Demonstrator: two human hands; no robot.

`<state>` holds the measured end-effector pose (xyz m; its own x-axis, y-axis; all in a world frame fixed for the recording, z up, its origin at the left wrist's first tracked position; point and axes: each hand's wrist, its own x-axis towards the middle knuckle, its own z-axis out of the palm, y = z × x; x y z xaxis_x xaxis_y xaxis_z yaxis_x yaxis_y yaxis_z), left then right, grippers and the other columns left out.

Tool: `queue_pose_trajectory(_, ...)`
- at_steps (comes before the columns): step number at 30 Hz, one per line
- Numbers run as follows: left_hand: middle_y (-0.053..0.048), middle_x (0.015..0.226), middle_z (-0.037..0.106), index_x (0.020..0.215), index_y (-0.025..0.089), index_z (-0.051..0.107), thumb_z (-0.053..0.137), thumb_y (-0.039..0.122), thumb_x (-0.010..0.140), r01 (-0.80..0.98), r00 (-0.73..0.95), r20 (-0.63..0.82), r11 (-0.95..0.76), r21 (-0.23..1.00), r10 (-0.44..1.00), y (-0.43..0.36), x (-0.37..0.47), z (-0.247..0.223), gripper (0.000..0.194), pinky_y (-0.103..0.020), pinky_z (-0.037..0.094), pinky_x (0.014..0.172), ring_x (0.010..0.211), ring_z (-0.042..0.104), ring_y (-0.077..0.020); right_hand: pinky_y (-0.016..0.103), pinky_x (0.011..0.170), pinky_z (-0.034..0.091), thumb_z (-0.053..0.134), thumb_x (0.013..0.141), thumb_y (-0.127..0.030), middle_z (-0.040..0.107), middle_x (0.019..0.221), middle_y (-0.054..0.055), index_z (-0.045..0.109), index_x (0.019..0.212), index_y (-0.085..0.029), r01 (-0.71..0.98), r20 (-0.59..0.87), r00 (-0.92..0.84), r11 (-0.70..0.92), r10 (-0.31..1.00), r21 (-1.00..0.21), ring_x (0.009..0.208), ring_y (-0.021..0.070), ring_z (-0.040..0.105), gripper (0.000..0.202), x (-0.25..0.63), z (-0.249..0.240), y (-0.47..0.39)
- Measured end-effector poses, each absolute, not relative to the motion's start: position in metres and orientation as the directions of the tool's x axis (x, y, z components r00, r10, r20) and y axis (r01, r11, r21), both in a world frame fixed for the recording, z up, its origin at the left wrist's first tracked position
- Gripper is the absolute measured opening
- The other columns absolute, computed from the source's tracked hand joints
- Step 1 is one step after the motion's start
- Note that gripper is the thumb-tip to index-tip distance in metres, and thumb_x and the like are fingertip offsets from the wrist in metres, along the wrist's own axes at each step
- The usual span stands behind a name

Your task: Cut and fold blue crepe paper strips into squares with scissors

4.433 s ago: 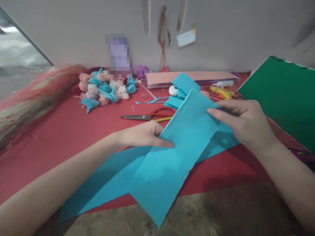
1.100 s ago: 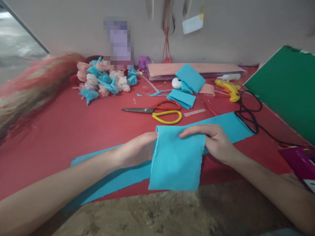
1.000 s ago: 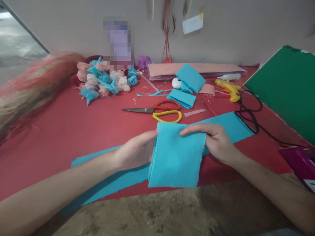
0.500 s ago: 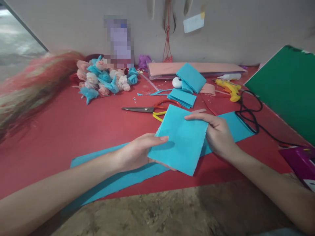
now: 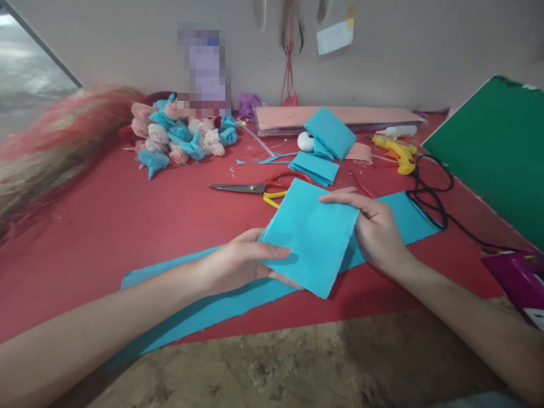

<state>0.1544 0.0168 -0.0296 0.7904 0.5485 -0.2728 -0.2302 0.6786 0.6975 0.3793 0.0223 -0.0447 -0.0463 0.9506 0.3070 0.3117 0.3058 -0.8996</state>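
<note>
Between my two hands is a rectangle of folded blue crepe paper [image 5: 312, 238], held tilted above the table. My left hand [image 5: 244, 260] grips its left side, thumb on top and fingers underneath. At the upper right edge my right hand [image 5: 374, 226] pinches the paper, its thumb or finger lying over the top. Beneath both hands a long blue paper strip [image 5: 182, 323] lies across the table. Just beyond the held paper are scissors [image 5: 244, 188] with red and yellow handles, partly covered by it.
Folded blue paper pieces [image 5: 314, 169] lie behind the scissors. At the back left sits a pile of paper flowers [image 5: 182, 136]. To the right are a yellow glue gun [image 5: 397, 153], its black cord [image 5: 442, 212] and a green board [image 5: 488, 153]. A pink paper pack [image 5: 361, 117] lies along the wall.
The held paper's lower edge has risen slightly and shifted a little left. Both hands keep their grip in nearly the same place.
</note>
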Motion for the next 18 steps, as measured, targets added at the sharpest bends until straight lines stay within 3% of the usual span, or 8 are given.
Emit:
queue_pose_trajectory(7,-0.006,0.090,0.072,0.100,0.014,0.067,0.067,0.023,0.079,-0.346,0.783,-0.161,0.636,0.690,0.601,0.013,0.158,-0.034,0.023,-0.032,0.055,0.081,0.083,0.067,-0.0185,0.031,0.071,0.049,0.042,0.077,-0.007,0.070,0.102,-0.002,0.072,0.097,-0.029,0.425,0.327,0.036,0.282,0.944,-0.860,0.100,0.0216,0.061,0.042,0.378,-0.043,0.018)
queue_pose_trajectory(14,-0.004,0.091,0.071,0.103,0.016,0.063,0.073,0.024,0.073,-0.286,0.678,-0.261,0.573,0.768,0.688,0.008,0.160,-0.034,0.033,-0.028,0.054,0.073,0.086,0.066,-0.0199,0.032,0.062,0.050,0.039,0.070,-0.005,0.072,0.095,-0.001,0.072,0.094,-0.030,0.524,0.370,0.029,0.301,0.929,-0.797,0.090,0.0215,0.065,0.048,0.373,-0.036,0.011)
queue_pose_trajectory(18,-0.003,0.086,0.071,0.100,0.016,0.065,0.071,0.020,0.076,-0.286,0.664,-0.257,0.557,0.780,0.702,0.009,0.160,-0.037,0.025,-0.026,0.056,0.070,0.076,0.067,-0.0160,0.032,0.062,0.050,0.038,0.070,-0.005,0.072,0.092,0.000,0.071,0.096,-0.029,0.542,0.363,0.020,0.295,0.932,-0.787,0.088,0.0219,0.066,0.048,0.373,-0.035,0.010)
